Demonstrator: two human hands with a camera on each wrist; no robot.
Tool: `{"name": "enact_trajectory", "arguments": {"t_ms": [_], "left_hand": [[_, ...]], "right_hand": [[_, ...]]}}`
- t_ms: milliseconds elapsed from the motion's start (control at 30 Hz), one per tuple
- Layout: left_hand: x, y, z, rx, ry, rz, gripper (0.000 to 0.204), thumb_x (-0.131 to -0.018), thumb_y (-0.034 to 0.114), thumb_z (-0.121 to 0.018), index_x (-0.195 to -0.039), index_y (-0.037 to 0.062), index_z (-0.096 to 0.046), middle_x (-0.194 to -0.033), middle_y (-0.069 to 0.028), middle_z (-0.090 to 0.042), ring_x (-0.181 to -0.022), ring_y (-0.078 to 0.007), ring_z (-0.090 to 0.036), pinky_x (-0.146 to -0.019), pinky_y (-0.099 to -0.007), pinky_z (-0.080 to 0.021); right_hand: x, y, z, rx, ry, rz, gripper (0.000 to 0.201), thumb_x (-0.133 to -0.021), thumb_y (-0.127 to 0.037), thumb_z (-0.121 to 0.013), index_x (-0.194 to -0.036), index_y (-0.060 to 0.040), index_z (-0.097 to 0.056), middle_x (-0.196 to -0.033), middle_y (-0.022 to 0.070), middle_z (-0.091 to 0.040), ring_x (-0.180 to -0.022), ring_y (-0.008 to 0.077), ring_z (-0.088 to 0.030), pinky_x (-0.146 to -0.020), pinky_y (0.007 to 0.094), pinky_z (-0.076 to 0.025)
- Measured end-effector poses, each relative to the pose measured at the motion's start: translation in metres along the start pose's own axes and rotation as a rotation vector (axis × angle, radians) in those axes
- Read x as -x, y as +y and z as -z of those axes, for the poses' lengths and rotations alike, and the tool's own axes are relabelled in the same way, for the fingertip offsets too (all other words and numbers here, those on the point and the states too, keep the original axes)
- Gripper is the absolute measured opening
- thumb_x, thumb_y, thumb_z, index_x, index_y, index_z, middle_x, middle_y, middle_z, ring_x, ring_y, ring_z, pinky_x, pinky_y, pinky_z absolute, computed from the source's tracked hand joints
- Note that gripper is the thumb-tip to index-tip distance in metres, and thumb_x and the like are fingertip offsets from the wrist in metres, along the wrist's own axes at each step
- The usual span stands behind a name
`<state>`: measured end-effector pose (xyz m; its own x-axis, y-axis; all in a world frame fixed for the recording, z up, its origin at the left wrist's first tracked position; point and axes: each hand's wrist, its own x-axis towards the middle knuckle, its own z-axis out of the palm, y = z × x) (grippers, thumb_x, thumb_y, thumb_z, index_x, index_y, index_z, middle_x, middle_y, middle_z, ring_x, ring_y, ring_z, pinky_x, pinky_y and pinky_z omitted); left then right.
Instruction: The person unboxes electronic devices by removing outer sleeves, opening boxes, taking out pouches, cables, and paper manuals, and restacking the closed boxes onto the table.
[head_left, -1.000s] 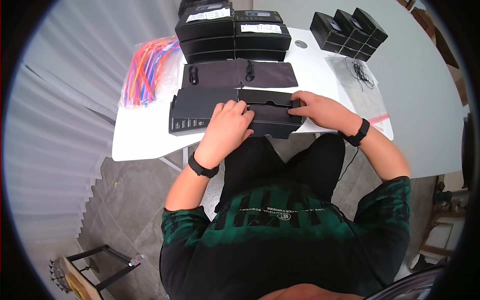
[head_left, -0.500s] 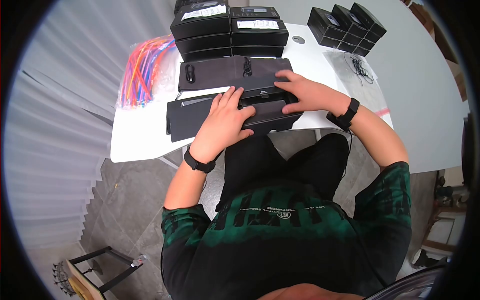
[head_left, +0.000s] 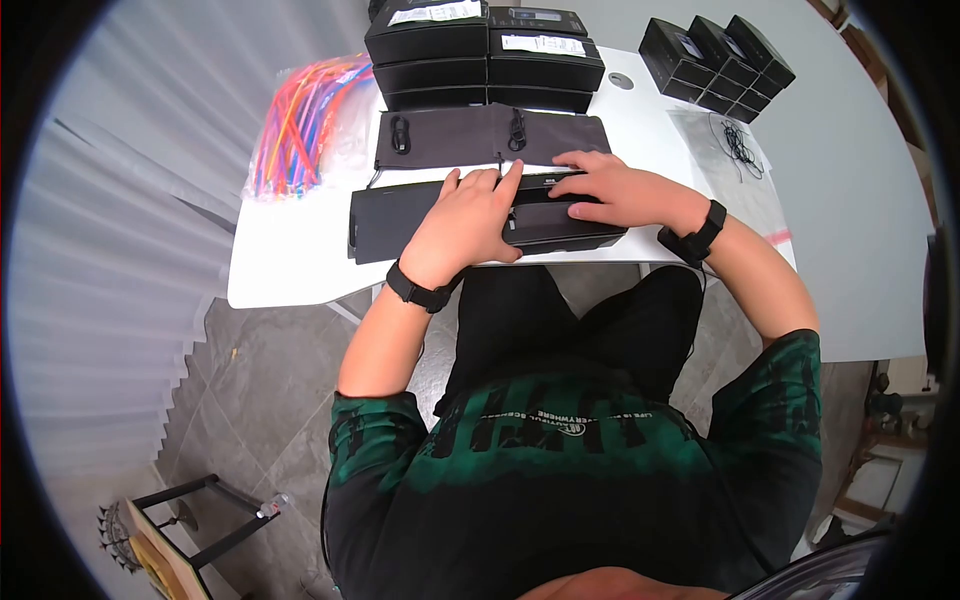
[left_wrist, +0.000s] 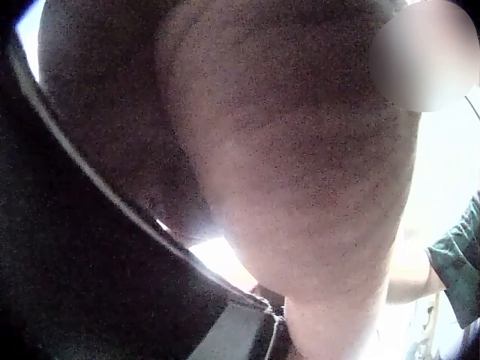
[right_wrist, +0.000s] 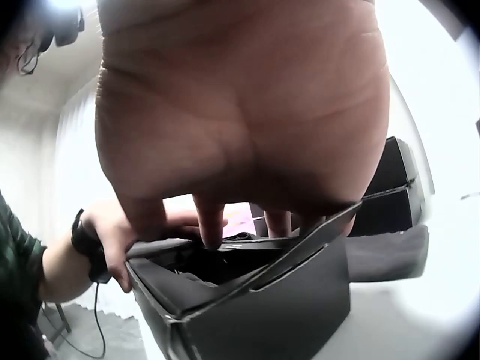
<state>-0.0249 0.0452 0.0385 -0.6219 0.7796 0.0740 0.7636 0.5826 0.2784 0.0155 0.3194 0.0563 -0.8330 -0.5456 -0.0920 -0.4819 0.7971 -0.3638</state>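
Observation:
A long black box [head_left: 575,238] lies along the front of the table, a small pale item partly showing in it near the left hand. The left hand [head_left: 463,226] rests across its left part, fingers extended and thumb at the front edge. The right hand [head_left: 630,196] reaches over the right part; in the right wrist view its fingers point down into the opening of the box [right_wrist: 270,322], beside a raised flap. A flat black panel [head_left: 395,222] extends left from under the left hand. The left hand [left_wrist: 292,142] fills much of the dim left wrist view.
Behind the box lie dark cloth pouches [head_left: 445,137] with black cables [head_left: 401,135] on them. Stacked black boxes [head_left: 430,75] stand further back, smaller ones [head_left: 675,60] at the right. Colourful strips [head_left: 300,135] in plastic lie left, a clear bag [head_left: 715,160] right.
The flat panel at the left first tilted and shifted, and now lies straighter. The right hand moved from the box's right end to over its back edge. The left hand's fingers have spread further.

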Motion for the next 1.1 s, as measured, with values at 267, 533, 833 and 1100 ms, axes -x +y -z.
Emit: {"name": "enact_trajectory", "arguments": {"t_ms": [267, 533, 833, 1100], "left_hand": [[-0.001, 0.0, 0.003, -0.003, -0.031, 0.008, 0.119, -0.063, 0.034, -0.094, -0.159, 0.0017, -0.032, -0.136, -0.0211, -0.059, -0.134, -0.0361, -0.055, -0.118, -0.0583, -0.035], [-0.004, 0.0, 0.004, 0.013, -0.068, 0.044, 0.124, -0.062, 0.036, -0.095, -0.16, -0.0011, -0.029, -0.143, -0.0233, -0.056, -0.138, -0.0352, -0.052, -0.12, -0.0582, -0.033], [0.003, -0.002, -0.003, -0.072, 0.027, -0.013, 0.127, -0.063, 0.046, -0.093, -0.158, -0.0071, -0.028, -0.148, -0.0275, -0.051, -0.146, -0.0381, -0.043, -0.123, -0.0596, -0.025], [0.005, 0.061, 0.034, 0.527, 0.583, -0.212, 0.046, -0.083, 0.009, -0.083, -0.123, 0.0006, -0.062, -0.113, -0.0143, -0.061, -0.1, -0.0267, -0.067, -0.089, -0.0356, -0.056]], "right_hand": [[-0.033, -0.025, -0.003, 0.265, -0.107, 0.108, 0.038, -0.082, -0.013, -0.081, -0.119, -0.0108, -0.074, -0.151, 0.0119, -0.051, -0.131, 0.0302, -0.054, -0.109, 0.0451, -0.043], [-0.051, -0.013, -0.011, 0.253, -0.224, 0.083, 0.027, -0.08, -0.016, -0.083, -0.105, -0.0095, -0.074, -0.154, 0.0115, -0.047, -0.138, 0.0319, -0.047, -0.109, 0.0442, -0.043], [-0.016, -0.002, 0.017, -0.364, 0.073, 0.059, 0.023, -0.085, -0.009, -0.078, -0.099, -0.0067, -0.06, -0.135, 0.0105, -0.064, -0.112, 0.0212, -0.064, -0.089, 0.0322, -0.051], [-0.005, -0.051, 0.032, -1.151, 0.607, -0.147, 0.024, -0.09, -0.002, -0.077, -0.104, -0.0076, -0.057, -0.092, -0.0031, -0.063, -0.084, 0.0027, -0.059, -0.076, 0.0191, -0.049]]}}
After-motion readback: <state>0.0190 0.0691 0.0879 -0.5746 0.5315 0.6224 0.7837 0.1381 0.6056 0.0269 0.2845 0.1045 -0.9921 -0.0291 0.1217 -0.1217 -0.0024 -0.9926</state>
